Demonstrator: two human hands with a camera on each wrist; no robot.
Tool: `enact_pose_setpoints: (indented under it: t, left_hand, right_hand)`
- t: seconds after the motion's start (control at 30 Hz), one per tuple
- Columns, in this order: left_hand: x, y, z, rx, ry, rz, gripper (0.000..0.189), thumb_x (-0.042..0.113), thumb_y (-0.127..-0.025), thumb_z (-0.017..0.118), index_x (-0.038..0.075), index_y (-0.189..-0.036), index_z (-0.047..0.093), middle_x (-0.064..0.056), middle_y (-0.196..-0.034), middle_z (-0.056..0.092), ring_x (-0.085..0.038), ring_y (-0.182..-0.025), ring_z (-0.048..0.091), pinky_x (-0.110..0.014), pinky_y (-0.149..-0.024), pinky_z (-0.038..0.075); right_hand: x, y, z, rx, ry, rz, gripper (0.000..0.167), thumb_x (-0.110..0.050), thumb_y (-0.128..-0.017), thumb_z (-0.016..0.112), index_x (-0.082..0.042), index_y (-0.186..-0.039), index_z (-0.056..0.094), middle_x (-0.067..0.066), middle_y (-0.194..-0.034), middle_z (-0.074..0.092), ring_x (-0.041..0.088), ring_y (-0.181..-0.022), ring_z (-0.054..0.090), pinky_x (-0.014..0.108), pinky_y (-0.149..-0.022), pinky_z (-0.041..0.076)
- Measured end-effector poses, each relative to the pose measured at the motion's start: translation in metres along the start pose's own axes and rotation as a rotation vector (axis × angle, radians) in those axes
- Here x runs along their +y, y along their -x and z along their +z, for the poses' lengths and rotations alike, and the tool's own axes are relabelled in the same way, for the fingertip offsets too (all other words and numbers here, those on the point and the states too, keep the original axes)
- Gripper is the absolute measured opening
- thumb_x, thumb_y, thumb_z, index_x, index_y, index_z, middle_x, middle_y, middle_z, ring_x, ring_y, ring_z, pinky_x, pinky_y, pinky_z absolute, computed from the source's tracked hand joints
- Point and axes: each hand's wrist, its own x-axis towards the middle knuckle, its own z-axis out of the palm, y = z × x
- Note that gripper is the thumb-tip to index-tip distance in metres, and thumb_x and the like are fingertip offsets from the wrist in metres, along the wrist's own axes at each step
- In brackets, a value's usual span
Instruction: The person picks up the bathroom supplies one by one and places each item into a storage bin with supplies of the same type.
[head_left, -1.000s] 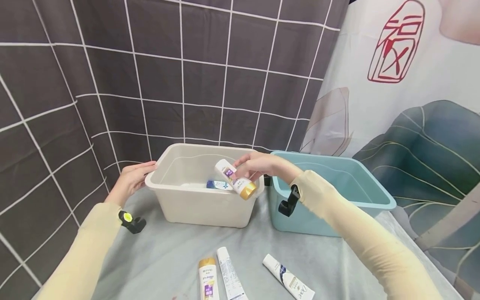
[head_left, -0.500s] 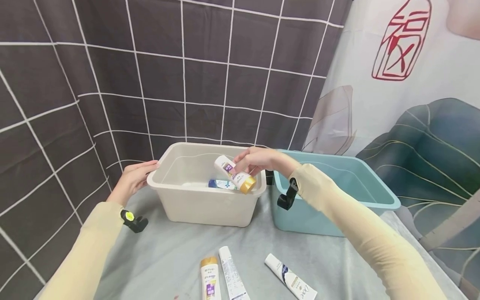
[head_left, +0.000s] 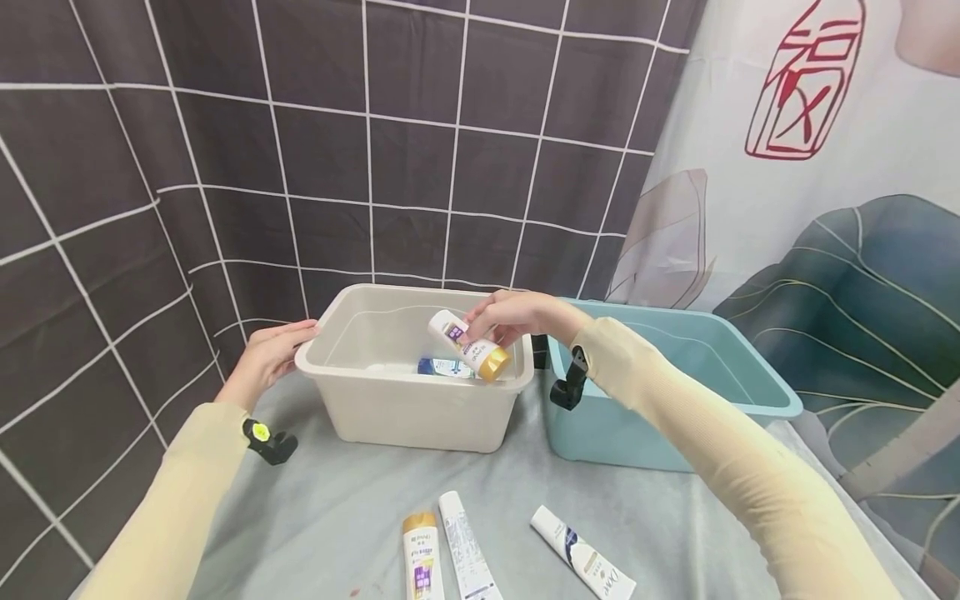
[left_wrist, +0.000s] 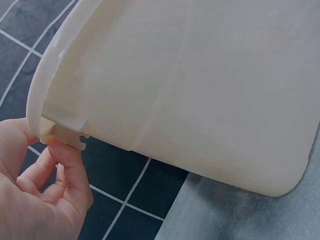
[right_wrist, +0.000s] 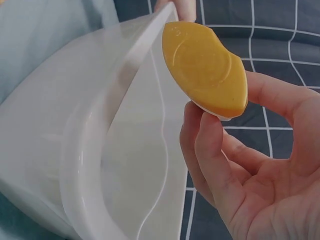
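My right hand (head_left: pixel 519 317) pinches a white bottle (head_left: pixel 467 343) with a purple label and a gold cap, tilted over the right end of the beige bin (head_left: pixel 412 415). In the right wrist view the gold cap (right_wrist: pixel 205 67) faces the camera, between thumb and fingertips. My left hand (head_left: pixel 268 358) grips the bin's left rim; the left wrist view shows thumb and finger on either side of the rim (left_wrist: pixel 42 85). Inside the bin lies a blue and white tube (head_left: pixel 444 367), partly hidden by the front wall and the bottle.
A light blue bin (head_left: pixel 622 433) stands to the right of the beige one. On the grey cloth in front lie another gold-capped bottle (head_left: pixel 422 554), a white tube (head_left: pixel 468 550) and a Dove tube (head_left: pixel 581 552). A dark gridded curtain (head_left: pixel 412 158) hangs behind.
The head view has shifted slightly. My right hand and the bottle are marginally higher against the beige bin; the left hand stays on the rim.
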Motion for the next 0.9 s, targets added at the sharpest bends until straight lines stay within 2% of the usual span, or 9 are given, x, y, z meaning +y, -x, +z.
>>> enact_pose_setpoints:
  t: [0.13,0.33,0.67,0.8,0.9]
  left_hand:
    - [0.000,0.001,0.001,0.011,0.009,-0.001,0.064,0.026,-0.093,0.063,0.005,-0.147,0.036,0.014,-0.099,0.062,0.008,-0.076,0.057,-0.012,-0.072,0.053]
    - [-0.001,0.001,0.000,-0.007,0.026,0.016,0.064,0.023,-0.094,0.061,0.003,-0.148,0.034,0.022,-0.083,0.059,0.010,-0.074,0.058,-0.012,-0.070,0.053]
    - [-0.001,0.002,-0.002,-0.024,0.022,0.023,0.065,0.024,-0.094,0.061,0.002,-0.148,0.033,0.023,-0.083,0.058,0.010,-0.075,0.059,-0.012,-0.071,0.053]
    - [-0.001,0.001,-0.002,-0.018,0.020,0.023,0.065,0.024,-0.094,0.061,0.002,-0.148,0.033,0.022,-0.084,0.058,0.010,-0.074,0.058,-0.012,-0.070,0.053]
    - [-0.002,0.001,0.000,-0.019,0.035,0.025,0.065,0.023,-0.094,0.062,0.001,-0.148,0.033,0.024,-0.079,0.058,0.010,-0.073,0.059,-0.012,-0.069,0.053]
  right_hand:
    - [-0.002,-0.002,0.000,0.006,0.003,0.008,0.047,-0.020,-0.086,0.063,-0.003,-0.129,0.055,0.009,-0.106,0.065,0.015,-0.083,0.062,0.026,-0.074,0.056]
    - [-0.006,-0.006,-0.004,0.001,0.000,0.022,0.048,-0.020,-0.086,0.062,-0.002,-0.129,0.054,0.011,-0.110,0.064,0.017,-0.087,0.062,0.027,-0.077,0.056]
    - [-0.012,-0.013,-0.008,0.005,0.021,0.034,0.048,-0.020,-0.088,0.062,-0.003,-0.131,0.053,0.012,-0.117,0.061,0.018,-0.091,0.062,0.027,-0.078,0.056]
    - [-0.013,-0.017,-0.009,-0.005,-0.005,0.032,0.048,-0.018,-0.088,0.062,-0.002,-0.131,0.053,0.011,-0.112,0.062,0.017,-0.085,0.063,0.025,-0.074,0.056]
    - [-0.013,-0.021,-0.008,-0.011,-0.039,0.032,0.045,-0.016,-0.087,0.062,-0.001,-0.129,0.054,0.009,-0.104,0.062,0.016,-0.080,0.063,0.024,-0.070,0.056]
